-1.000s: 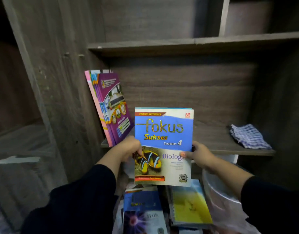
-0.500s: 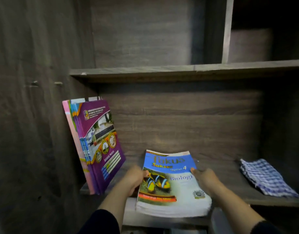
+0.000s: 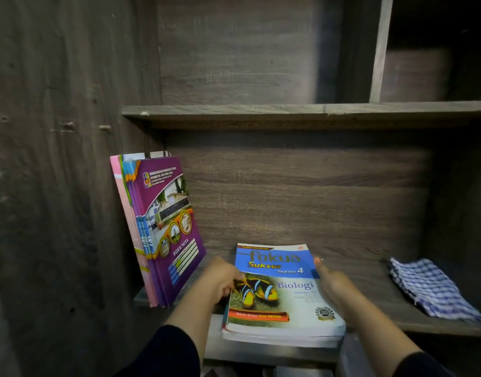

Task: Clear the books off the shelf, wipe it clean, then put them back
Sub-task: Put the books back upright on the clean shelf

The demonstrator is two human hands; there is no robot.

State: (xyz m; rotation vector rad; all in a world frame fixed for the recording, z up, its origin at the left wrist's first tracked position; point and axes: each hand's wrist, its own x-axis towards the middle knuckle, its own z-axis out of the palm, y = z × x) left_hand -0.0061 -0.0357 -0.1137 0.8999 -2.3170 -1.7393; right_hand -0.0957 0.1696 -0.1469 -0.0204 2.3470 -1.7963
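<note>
1. Biology textbook [image 3: 281, 291], blue and white cover with a clownfish picture, lies flat and face up on the wooden shelf [image 3: 369, 284]. Its near edge overhangs the shelf's front lip.
2. Left hand [image 3: 220, 278] sits at the book's left edge. Fingers curl onto the cover near the fish, thumb side against the edge; a pinch on that edge.
3. Right hand [image 3: 333, 281] lies along the book's right edge. Fingers are extended and held together, pressed flat to the side of the book.
4. Both forearms end in dark sleeves [image 3: 166, 352] at the bottom of the view.
5. Purple notebooks [image 3: 166, 227], a small stack marked "BUKU NOTA", stand at the shelf's left end, tilted against the side panel [image 3: 57, 186]. Well apart from the textbook.
6. Blue checked cloth [image 3: 429, 289] lies folded at the shelf's right end, clear of the right hand.
7. Upper shelf board [image 3: 288, 110] runs above the compartment.
</note>
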